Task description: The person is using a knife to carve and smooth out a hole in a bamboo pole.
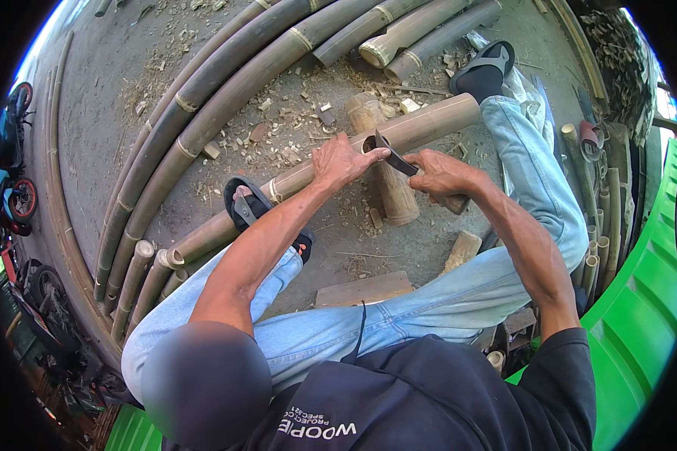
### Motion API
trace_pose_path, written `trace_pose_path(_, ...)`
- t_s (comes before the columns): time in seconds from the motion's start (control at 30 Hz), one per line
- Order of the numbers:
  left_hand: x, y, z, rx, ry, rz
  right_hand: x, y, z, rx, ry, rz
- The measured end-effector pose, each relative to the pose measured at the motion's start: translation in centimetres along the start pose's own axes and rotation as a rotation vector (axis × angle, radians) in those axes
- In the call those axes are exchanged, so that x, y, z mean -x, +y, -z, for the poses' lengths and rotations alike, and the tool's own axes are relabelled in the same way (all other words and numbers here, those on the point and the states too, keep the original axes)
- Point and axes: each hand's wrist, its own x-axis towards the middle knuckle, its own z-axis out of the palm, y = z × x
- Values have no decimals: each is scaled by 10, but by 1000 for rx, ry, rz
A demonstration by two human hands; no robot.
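Observation:
A long brown bamboo pole (421, 128) lies slantwise before me, resting across a short thick bamboo log (393, 194). A dark notch shows in the pole's upper side near its middle. My left hand (344, 160) grips the pole just left of the notch, its thumb stretched toward the blade; whether it touches the blade I cannot tell. My right hand (440, 177) is closed round the handle of a machete (400, 159), whose dark blade stands tilted at the notch. My sandalled left foot (247, 203) is beside the pole's near part.
Several long bamboo poles (237, 94) curve across the ground on the far left. Wood chips (289, 154) litter the floor. Cut bamboo pieces (602, 248) stand at the right beside a green corrugated sheet (639, 323). Motorbikes (19, 199) are parked at the far left.

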Motion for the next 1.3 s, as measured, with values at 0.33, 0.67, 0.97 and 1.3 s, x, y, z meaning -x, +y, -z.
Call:
trace_pose_path(0.33,8,5,-1,-29,31,16,-21,-3,32,168,-232,-78)
trace_pose_path(0.67,-22,-55,38,29,-177,-192,16,28,-7,378,385,432)
trace_pose_path(0.97,7,-18,243,-157,139,-22,94,46,-44,-441,718,-57)
trace_pose_path(1.3,12,-43,120,-338,-9,35,58,64,-48,227,1357,332)
